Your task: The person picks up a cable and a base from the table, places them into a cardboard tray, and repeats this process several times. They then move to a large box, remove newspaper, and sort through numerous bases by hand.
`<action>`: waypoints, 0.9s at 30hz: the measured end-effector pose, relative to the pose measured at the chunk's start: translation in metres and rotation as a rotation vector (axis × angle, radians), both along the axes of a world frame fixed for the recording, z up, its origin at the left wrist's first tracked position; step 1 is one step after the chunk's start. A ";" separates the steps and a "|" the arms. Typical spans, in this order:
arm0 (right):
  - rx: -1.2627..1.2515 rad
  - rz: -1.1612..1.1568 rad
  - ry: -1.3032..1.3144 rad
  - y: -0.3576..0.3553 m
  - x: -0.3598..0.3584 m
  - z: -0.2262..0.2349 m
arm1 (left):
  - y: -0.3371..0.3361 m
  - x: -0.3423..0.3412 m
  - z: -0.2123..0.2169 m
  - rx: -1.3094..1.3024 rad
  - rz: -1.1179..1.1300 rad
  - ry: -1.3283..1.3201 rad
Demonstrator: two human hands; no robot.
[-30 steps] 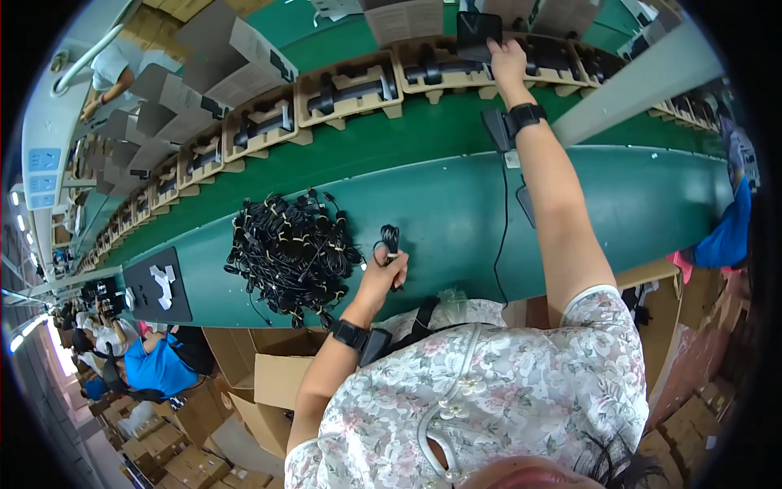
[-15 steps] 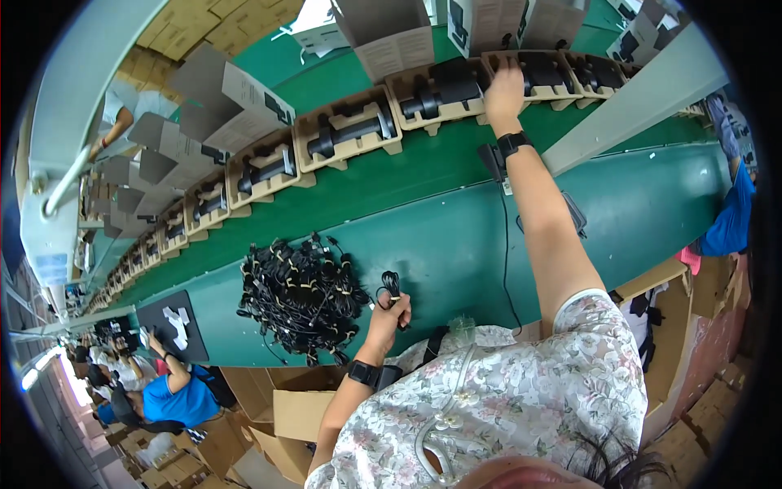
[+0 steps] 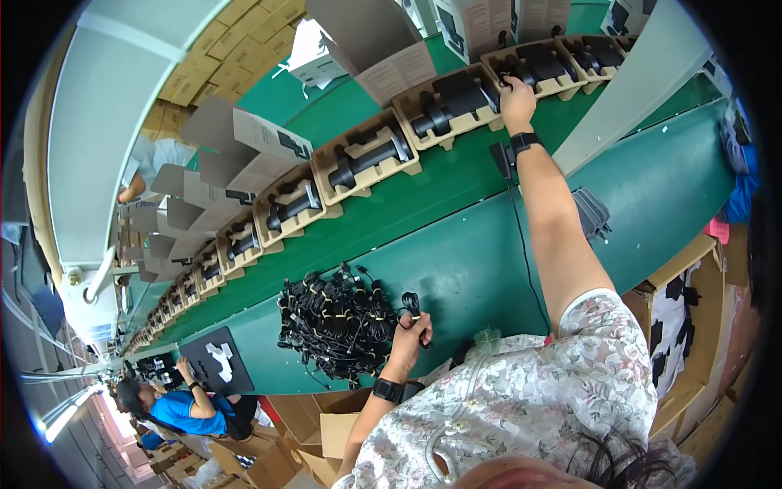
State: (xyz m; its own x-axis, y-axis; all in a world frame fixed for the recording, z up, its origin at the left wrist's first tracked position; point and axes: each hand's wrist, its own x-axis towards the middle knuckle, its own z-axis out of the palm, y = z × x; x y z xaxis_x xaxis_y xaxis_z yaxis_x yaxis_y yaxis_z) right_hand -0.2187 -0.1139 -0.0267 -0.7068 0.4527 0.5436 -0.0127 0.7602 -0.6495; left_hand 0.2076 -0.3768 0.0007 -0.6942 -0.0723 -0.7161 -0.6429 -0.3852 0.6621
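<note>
My left hand is closed around a coiled black cable with a pale tie, held above the green table. Beside it lies a heap of similar tied black cables. My right arm stretches far forward, and my right hand is at the near edge of a brown pulp tray on the green conveyor. Its fingers are closed at a small dark thing by the tray's rim; I cannot make out what it is. Black device parts lie in that tray. To its left, another tray holds similar black parts.
A row of trays runs along the conveyor, with open printed boxes behind. A slanted pale post stands right of my arm. A corded black device and a grey case are nearby. A co-worker in blue sits far left.
My right hand has drawn back from inside the tray to its near edge. The view has shifted, so trays and cable heap appear farther right. My left hand still holds the cable.
</note>
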 end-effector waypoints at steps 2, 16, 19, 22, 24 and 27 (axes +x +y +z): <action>-0.008 0.012 0.089 -0.002 0.000 -0.006 | -0.001 -0.003 -0.003 0.010 -0.009 0.018; 0.693 0.028 -0.004 -0.048 0.035 0.056 | -0.032 -0.038 0.035 -0.216 -0.142 0.276; 0.190 0.989 0.195 -0.108 0.126 0.086 | -0.047 -0.067 0.055 -0.112 -0.171 0.199; 0.371 1.465 0.182 -0.155 0.237 0.116 | -0.057 -0.074 0.065 -0.275 -0.491 0.160; 0.445 1.591 0.213 -0.157 0.270 0.115 | -0.057 -0.072 0.074 -0.237 -0.563 0.305; 0.450 1.547 -0.496 -0.143 0.290 0.120 | -0.055 -0.063 0.086 -0.212 -0.564 0.404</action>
